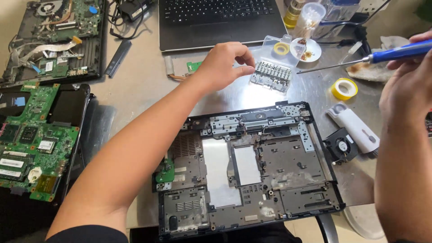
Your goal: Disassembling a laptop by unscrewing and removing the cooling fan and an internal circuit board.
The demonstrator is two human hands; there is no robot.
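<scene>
The left hand [223,64] reaches across the desk [139,85], fingertips pinched just beside a clear bit case [273,72]. The right hand [407,92] grips a blue-handled screwdriver [396,53] — its shaft points left, above the desk. Below both hands lies an opened laptop base [252,166]. A green circuit board [31,144] sits at far left; a yellow tape roll [344,88] and a small black fan [341,145] lie near the right hand.
</scene>
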